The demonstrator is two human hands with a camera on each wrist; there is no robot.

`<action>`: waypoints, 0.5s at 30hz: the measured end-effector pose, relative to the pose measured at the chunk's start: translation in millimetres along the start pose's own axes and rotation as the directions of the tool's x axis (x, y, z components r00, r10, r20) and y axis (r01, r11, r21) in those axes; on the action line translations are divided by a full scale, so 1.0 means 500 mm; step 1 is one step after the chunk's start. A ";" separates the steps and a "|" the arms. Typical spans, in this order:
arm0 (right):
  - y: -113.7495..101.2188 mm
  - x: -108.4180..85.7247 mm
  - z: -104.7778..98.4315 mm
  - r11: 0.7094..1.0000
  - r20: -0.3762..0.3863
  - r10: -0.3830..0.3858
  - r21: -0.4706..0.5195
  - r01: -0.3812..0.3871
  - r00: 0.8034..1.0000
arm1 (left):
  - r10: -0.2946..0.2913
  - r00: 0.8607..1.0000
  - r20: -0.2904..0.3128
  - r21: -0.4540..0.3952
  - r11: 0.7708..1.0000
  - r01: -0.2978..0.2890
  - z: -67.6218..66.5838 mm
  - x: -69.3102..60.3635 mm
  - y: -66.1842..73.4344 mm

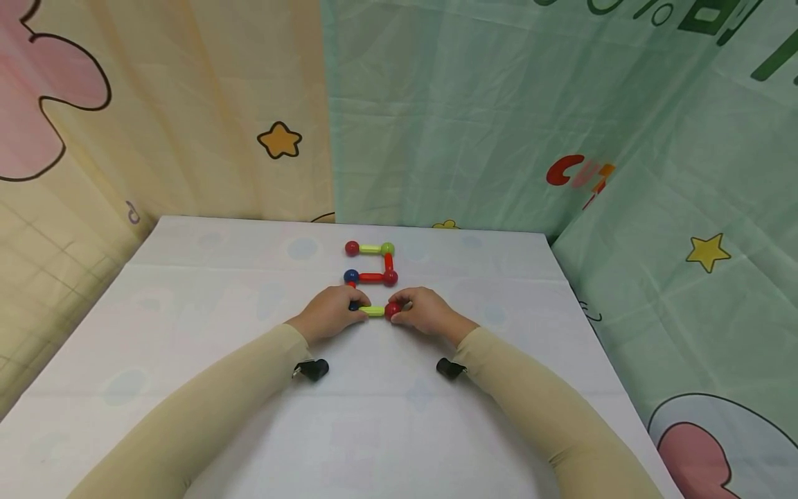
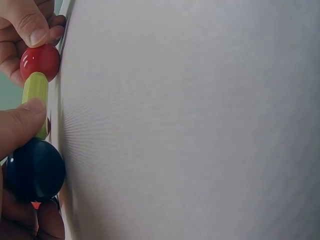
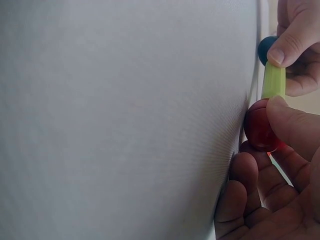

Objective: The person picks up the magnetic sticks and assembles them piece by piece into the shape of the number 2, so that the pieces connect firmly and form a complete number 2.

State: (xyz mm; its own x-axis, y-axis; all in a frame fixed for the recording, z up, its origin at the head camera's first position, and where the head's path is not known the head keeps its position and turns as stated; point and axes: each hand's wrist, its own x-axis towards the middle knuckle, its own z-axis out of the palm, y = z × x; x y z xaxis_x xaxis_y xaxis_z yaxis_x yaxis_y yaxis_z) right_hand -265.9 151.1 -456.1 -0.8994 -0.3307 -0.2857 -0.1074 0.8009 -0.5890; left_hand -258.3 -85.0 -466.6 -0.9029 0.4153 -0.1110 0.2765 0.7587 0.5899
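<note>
A zigzag chain of plastic balls and rods lies on the white table. At its near end, my left hand [image 1: 329, 312] grips the dark blue ball [image 2: 36, 170], the thumb lying on the yellow-green rod [image 1: 374, 311] beside it. My right hand [image 1: 430, 313] pinches the red ball [image 1: 393, 310] at that rod's other end. Beyond the hands, a second blue ball [image 1: 351, 276] joins a red rod [image 1: 371, 278] to another red ball [image 1: 390, 277]. An upright red rod [image 1: 389, 262], a green ball [image 1: 388, 249], a yellow-green rod [image 1: 370, 249] and a red ball [image 1: 352, 248] form the far end.
The white-covered table [image 1: 386, 430] reaches back to a printed cloth [image 1: 436, 138] hung behind it and along both sides. Small black devices [image 1: 314, 369] are strapped at both wrists.
</note>
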 end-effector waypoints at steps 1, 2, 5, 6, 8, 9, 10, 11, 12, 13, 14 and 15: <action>0.000 0.000 0.000 1.000 -0.001 -0.001 0.001 0.001 1.000 | -0.001 1.000 0.000 0.001 1.000 0.001 0.000 0.000 0.000; 0.000 0.000 0.000 1.000 -0.002 -0.001 0.002 0.001 1.000 | -0.001 1.000 0.000 0.001 1.000 0.001 0.000 0.000 0.001; 0.001 0.000 0.000 1.000 -0.003 -0.007 0.001 0.007 1.000 | 0.000 1.000 -0.003 0.003 1.000 0.000 0.000 0.000 0.001; 0.001 0.001 0.001 1.000 -0.004 -0.009 -0.001 0.009 1.000 | 0.001 1.000 -0.004 0.006 1.000 -0.001 0.000 0.000 0.001; 0.001 0.002 0.001 1.000 -0.003 -0.008 0.001 0.008 1.000 | 0.006 1.000 -0.006 0.010 1.000 -0.006 0.000 0.000 0.000; 0.001 0.003 0.001 1.000 -0.002 -0.007 0.002 0.007 1.000 | 0.010 1.000 -0.008 0.014 1.000 -0.010 -0.001 0.000 0.000; 0.002 0.004 0.001 1.000 0.000 -0.007 0.004 0.007 1.000 | 0.013 1.000 -0.009 0.016 1.000 -0.013 -0.001 -0.001 0.000; 0.003 0.004 0.002 1.000 0.001 -0.006 0.004 0.006 1.000 | 0.017 1.000 -0.011 0.018 1.000 -0.017 -0.001 -0.001 0.000; 0.003 0.004 0.002 1.000 0.003 -0.003 0.006 0.003 1.000 | 0.023 1.000 -0.014 0.018 1.000 -0.023 -0.002 -0.001 -0.001; 0.003 0.004 0.002 1.000 0.005 -0.001 0.007 0.001 1.000 | 0.032 0.999 -0.017 0.019 0.999 -0.032 -0.002 -0.003 -0.001; 0.004 0.004 0.001 1.000 0.005 -0.001 0.007 0.001 1.000 | 0.041 0.999 -0.021 0.020 0.999 -0.041 -0.003 -0.003 -0.003; 0.005 0.003 0.001 1.000 0.007 -0.002 0.006 0.002 1.000 | 0.052 0.998 -0.024 0.020 0.998 -0.052 -0.004 -0.005 -0.004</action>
State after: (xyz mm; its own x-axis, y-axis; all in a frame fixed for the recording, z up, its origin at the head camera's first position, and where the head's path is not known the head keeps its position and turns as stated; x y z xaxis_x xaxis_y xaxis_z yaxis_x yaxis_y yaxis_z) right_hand -267.5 152.2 -458.4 -0.8964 -0.3354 -0.2899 -0.1063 0.7974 -0.5939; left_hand -257.4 -88.6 -466.0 -0.8949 0.4422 -0.0606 0.3294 0.7459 0.5789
